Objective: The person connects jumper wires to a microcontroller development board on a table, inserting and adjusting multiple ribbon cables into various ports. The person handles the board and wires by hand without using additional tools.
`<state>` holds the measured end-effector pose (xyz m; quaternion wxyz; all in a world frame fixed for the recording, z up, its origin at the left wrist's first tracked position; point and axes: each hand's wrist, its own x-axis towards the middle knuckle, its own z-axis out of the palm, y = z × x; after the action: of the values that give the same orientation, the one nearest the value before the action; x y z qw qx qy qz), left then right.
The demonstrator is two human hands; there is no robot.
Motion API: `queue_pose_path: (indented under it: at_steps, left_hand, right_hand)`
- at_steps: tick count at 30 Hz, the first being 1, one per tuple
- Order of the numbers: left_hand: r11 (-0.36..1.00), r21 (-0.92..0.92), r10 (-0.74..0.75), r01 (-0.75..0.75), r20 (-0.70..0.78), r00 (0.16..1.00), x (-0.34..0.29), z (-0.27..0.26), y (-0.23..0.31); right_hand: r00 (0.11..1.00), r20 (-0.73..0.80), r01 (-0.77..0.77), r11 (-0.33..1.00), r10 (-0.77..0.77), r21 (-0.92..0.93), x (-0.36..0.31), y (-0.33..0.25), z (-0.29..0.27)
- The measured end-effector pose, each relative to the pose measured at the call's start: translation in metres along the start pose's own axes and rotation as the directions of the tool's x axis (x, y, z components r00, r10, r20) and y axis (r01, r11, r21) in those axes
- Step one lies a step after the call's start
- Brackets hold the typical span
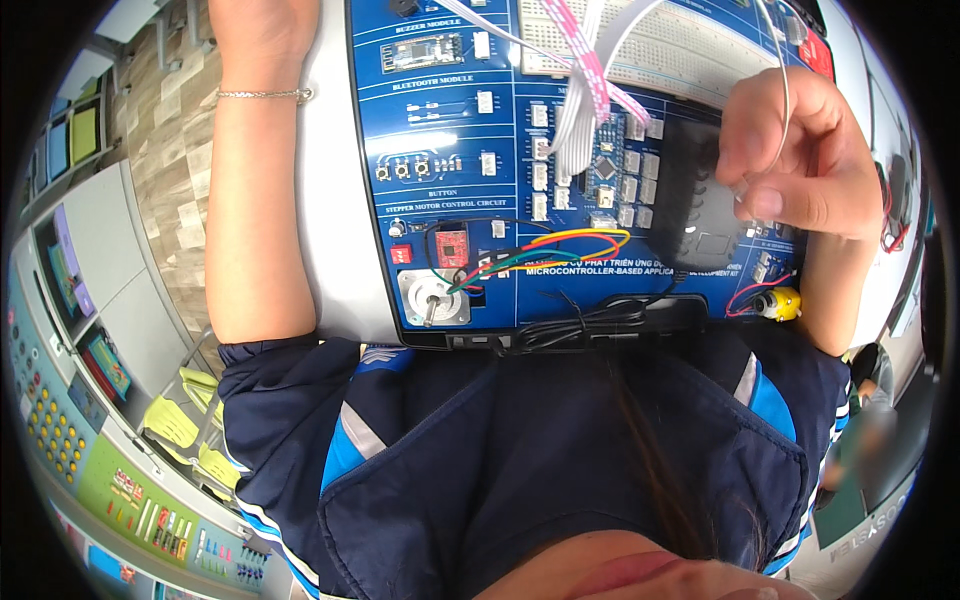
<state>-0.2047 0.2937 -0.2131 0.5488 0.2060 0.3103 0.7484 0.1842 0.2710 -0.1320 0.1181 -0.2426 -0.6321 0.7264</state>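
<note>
My right hand [800, 160] is closed in a pinch on a thin white cable [786, 95], whose small pale end shows at the fingertips. It hovers over the right side of a blue electronics training board [450, 120], beside a black box-shaped part [690, 190]. My left hand [262, 25] reaches past the board's left edge; only its wrist side shows and its fingers are cut off by the top of the view. White and pink ribbon cables [575, 130] run to connectors near a small microcontroller module [605, 168] at the board's middle.
A white breadboard [650, 60] spans the board's far part. Near its front edge are a stepper motor [435, 298] with coloured wires [570, 240], a bundled black cable [585, 325] and a yellow gear motor [778, 303]. White table surface [335, 200] borders the left.
</note>
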Motion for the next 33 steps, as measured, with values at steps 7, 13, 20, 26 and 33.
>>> queue_pose_path:
  at_steps: [7,13,20,26,33]
  left_hand:
    - [0.984,0.166,0.049,-0.069,0.117,0.992,-0.001,0.000,-0.003]
    - [0.925,0.335,0.108,-0.179,0.218,0.970,-0.009,0.003,0.004]
    - [0.990,0.138,0.011,-0.020,0.062,0.998,-0.007,0.002,-0.005]
    - [0.899,0.368,0.165,-0.239,0.222,0.961,-0.010,0.006,0.000]
    - [0.959,0.259,0.090,-0.119,0.121,0.989,-0.009,0.004,0.002]
  right_hand:
    - [0.994,-0.002,-0.107,0.977,0.109,0.183,0.008,-0.014,0.010]
    - [0.999,0.006,-0.039,0.976,0.039,0.214,0.011,-0.011,0.012]
    - [1.000,0.019,-0.008,0.988,0.005,0.154,0.011,-0.006,0.007]
    - [1.000,0.024,-0.011,0.989,0.007,0.149,0.010,-0.005,0.004]
    - [0.998,0.019,0.053,0.997,-0.054,0.056,0.013,-0.004,0.007]
